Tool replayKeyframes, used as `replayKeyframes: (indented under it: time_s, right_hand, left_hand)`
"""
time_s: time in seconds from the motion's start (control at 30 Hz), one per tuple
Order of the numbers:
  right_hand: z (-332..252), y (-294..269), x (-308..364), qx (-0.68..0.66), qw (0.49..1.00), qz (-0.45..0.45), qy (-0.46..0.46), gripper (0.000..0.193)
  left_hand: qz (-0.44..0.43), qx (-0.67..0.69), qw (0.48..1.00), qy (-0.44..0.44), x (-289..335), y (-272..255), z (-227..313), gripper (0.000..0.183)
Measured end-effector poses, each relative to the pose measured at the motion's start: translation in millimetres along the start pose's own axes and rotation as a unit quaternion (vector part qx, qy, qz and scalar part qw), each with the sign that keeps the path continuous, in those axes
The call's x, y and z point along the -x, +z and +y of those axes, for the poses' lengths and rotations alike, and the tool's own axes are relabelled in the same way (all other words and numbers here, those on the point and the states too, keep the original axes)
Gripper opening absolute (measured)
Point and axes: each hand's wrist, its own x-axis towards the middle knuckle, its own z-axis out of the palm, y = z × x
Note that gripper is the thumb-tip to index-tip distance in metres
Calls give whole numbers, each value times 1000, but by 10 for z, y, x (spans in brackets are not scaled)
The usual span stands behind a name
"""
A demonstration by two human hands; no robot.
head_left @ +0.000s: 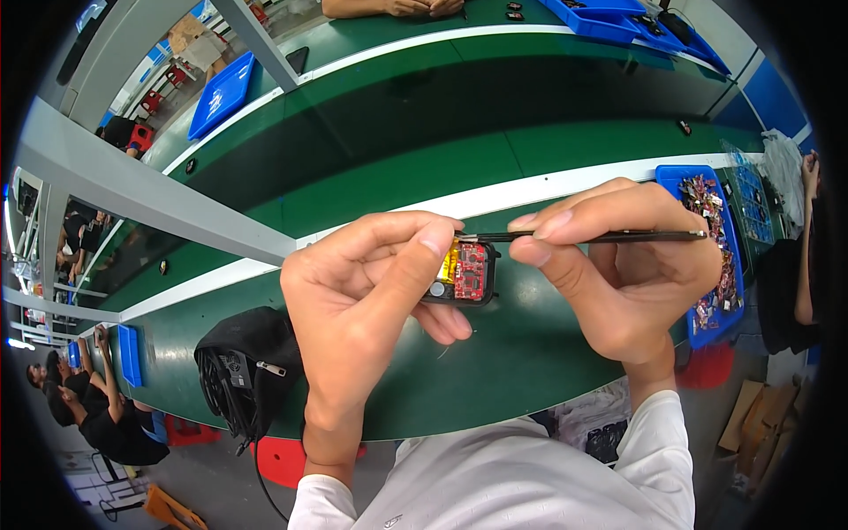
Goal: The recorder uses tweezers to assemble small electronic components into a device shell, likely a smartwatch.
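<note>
In my left hand point(362, 296) is a small black plastic housing point(488, 290), gripped between thumb and fingers. Its open face shows a red circuit board point(473, 268) and a yellow-wrapped part point(450, 265), with a small round silver piece near the lower corner. My right hand point(627, 256) pinches black tweezers point(609, 237) held nearly level. Their tips reach the top edge of the housing beside my left thumb; whether they grip anything there is too small to tell.
A black bag point(252, 362) with cables lies left on the green table point(415, 389). At right, a blue tray point(704, 331) holds many red boards. Beyond a white rail runs a green conveyor point(424, 159) with a few small black parts. A grey post point(177, 181) stands at left. Other people sit nearby.
</note>
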Motion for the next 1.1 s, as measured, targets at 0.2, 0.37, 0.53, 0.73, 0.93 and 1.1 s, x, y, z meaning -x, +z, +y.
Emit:
replayKeyframes:
  time_s: [0.2, 0.37, 0.53, 0.73, 0.93, 1.1]
  right_hand:
    - [8, 10, -10, 6, 999, -4, -34, 26]
    - [9, 41, -43, -1, 995, 13, -96, 32]
    - [-35, -9, -56, 84, 983, 5, -163, 37]
    - [-167, -12, 4, 138, 978, -9, -154, 37]
    - [-192, -66, -19, 140, 979, -30, -144, 37]
    - [-199, -96, -11, 144, 979, -31, -141, 37]
  left_hand:
    - [4, 2, 1000, 7, 3, 8, 4, 24]
    - [17, 3, 1000, 17, 48, 13, 62, 23]
    - [46, 1, 999, 23, 113, 73, 124, 22]
    - [47, -10, 998, 38, 170, 69, 171, 19]
    - [33, 1, 999, 33, 176, 82, 160, 19]
    - [31, -12, 999, 36, 171, 73, 163, 20]
